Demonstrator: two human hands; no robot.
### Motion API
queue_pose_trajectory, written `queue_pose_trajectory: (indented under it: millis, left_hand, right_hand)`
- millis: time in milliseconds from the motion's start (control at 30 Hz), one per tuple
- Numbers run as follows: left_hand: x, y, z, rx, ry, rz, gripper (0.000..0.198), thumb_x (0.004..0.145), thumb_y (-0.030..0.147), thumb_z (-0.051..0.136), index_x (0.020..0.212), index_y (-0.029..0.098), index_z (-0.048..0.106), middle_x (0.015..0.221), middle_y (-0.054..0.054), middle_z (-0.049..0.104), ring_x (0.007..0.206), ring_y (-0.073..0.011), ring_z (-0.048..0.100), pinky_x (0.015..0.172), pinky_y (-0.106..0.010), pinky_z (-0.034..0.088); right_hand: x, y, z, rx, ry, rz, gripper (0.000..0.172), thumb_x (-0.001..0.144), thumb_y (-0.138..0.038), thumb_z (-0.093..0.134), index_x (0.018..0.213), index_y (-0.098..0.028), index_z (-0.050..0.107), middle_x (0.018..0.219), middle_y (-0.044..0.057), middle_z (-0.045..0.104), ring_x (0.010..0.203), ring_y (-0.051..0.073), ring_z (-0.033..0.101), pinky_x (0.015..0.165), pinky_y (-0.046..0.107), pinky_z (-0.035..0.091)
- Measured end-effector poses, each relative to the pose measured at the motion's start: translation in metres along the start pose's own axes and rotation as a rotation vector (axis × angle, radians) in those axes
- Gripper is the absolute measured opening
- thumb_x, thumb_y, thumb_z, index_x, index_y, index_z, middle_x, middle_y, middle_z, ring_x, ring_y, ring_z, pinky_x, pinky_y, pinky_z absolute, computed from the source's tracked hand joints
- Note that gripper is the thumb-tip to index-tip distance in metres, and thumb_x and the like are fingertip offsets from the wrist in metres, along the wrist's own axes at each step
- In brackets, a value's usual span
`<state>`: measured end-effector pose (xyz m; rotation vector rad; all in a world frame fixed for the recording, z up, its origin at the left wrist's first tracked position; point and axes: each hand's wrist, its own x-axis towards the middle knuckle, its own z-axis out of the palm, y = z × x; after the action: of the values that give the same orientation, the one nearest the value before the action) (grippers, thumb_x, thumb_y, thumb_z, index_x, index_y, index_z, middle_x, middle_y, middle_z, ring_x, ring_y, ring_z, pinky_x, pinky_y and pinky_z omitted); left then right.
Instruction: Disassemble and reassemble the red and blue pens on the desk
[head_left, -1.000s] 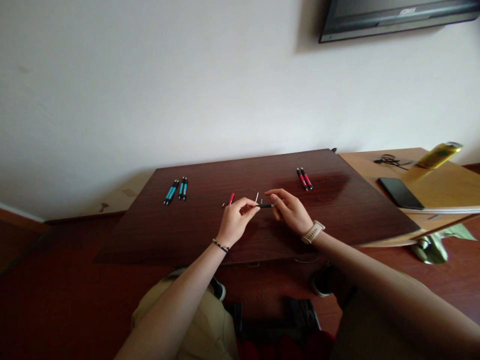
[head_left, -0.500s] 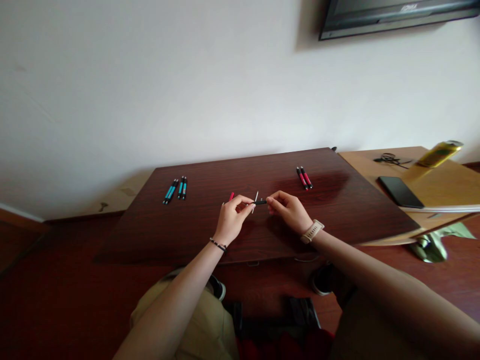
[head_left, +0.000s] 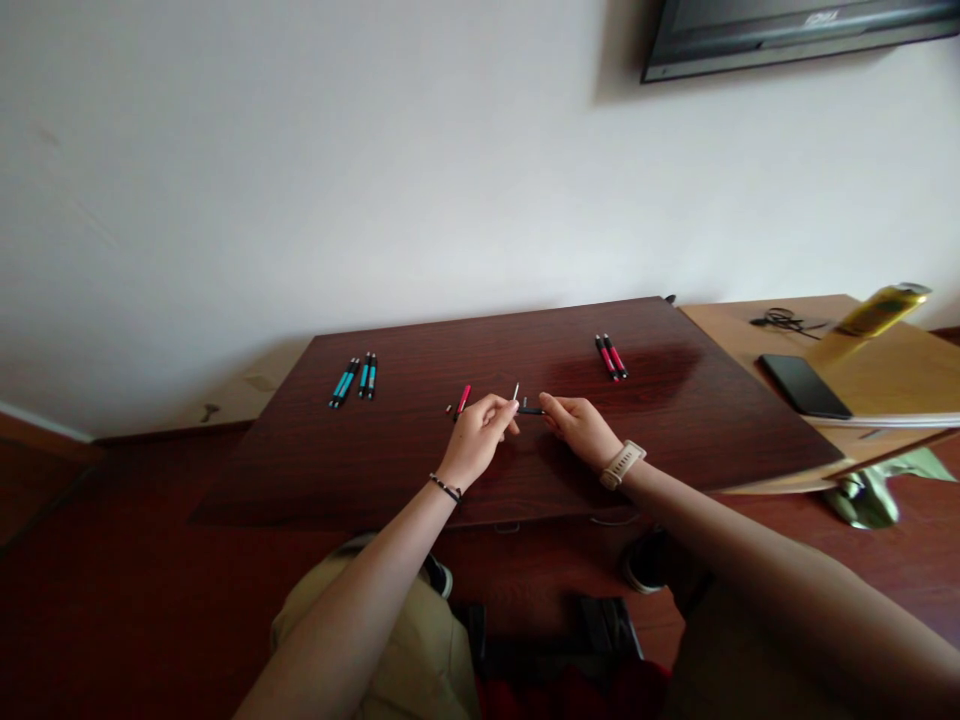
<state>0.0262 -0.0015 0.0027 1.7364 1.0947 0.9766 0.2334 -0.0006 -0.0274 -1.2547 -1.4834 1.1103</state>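
Observation:
Over the middle of a dark wooden table point(head_left: 360, 470), my left hand point(head_left: 480, 440) and my right hand point(head_left: 581, 430) pinch the two ends of a short black pen part point(head_left: 531, 410). Both hands have their fingers closed. A thin white refill point(head_left: 516, 390) sticks up beside my left fingertips. Just left of my left hand lies a red pen barrel point(head_left: 463, 400) with a small dark piece next to it. My left wrist has a dark bracelet, my right wrist a pale watch.
Several blue pens point(head_left: 352, 380) lie at the table's far left and two red pens point(head_left: 611, 357) at its far right. A lighter wooden desk point(head_left: 885, 370) on the right carries a black phone point(head_left: 805, 386), a yellow can point(head_left: 881, 308) and a cable. A screen point(head_left: 795, 35) hangs on the white wall.
My hands have drawn closer together on the black pen part and lowered slightly toward the table. The pens lying on the table have not moved.

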Motion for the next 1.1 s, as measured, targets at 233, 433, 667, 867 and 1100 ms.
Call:
queue_pose_trajectory:
  millis: [233, 433, 667, 867, 1100]
  left_hand:
    - [-0.003, 0.0, -0.002, -0.011, -0.075, 0.021, 0.038, 0.104, 0.052, 0.054, 0.089, 0.019, 0.066, 0.071, 0.0, 0.065, 0.067, -0.0153, 0.06, 0.065, -0.027, 0.048]
    - [-0.004, -0.001, -0.002, 0.012, -0.075, 0.033, 0.043, 0.107, 0.052, 0.047, 0.086, 0.019, 0.065, 0.069, 0.0, 0.063, 0.068, -0.0159, 0.062, 0.072, -0.03, 0.052]
    - [-0.002, -0.005, 0.001, 0.026, -0.009, 0.056, 0.026, 0.095, 0.045, 0.07, 0.104, 0.022, 0.065, 0.096, -0.003, 0.074, 0.087, -0.0192, 0.069, 0.075, -0.031, 0.054]
    - [0.0, 0.0, 0.001, -0.043, -0.005, 0.007, 0.027, 0.099, 0.046, 0.063, 0.096, 0.02, 0.068, 0.089, -0.004, 0.076, 0.076, -0.0172, 0.069, 0.074, -0.033, 0.057]
    - [0.004, -0.005, 0.004, -0.141, -0.038, 0.014, 0.022, 0.095, 0.039, 0.071, 0.101, 0.018, 0.07, 0.099, -0.007, 0.078, 0.09, -0.0201, 0.075, 0.086, -0.038, 0.061]
  right_hand:
    - [-0.002, -0.002, -0.003, -0.097, 0.012, -0.038, 0.063, 0.098, -0.074, 0.047, 0.063, -0.022, 0.044, 0.057, -0.003, 0.039, 0.055, 0.013, 0.033, 0.054, 0.03, 0.026]
    - [-0.005, -0.009, -0.003, -0.151, -0.005, -0.067, 0.063, 0.099, -0.072, 0.045, 0.062, -0.022, 0.042, 0.057, -0.003, 0.038, 0.055, 0.013, 0.032, 0.054, 0.03, 0.026]
    - [-0.004, -0.009, -0.004, -0.173, 0.035, -0.074, 0.063, 0.099, -0.073, 0.045, 0.062, -0.022, 0.042, 0.058, -0.003, 0.038, 0.056, 0.013, 0.032, 0.054, 0.03, 0.025]
    - [-0.007, -0.012, -0.005, -0.202, 0.033, -0.093, 0.063, 0.099, -0.074, 0.044, 0.064, -0.022, 0.042, 0.06, -0.002, 0.036, 0.057, 0.014, 0.031, 0.055, 0.03, 0.024]
    - [-0.006, -0.013, -0.008, -0.227, 0.085, -0.129, 0.06, 0.1, -0.07, 0.044, 0.064, -0.022, 0.04, 0.062, -0.003, 0.034, 0.06, 0.014, 0.031, 0.058, 0.031, 0.026]
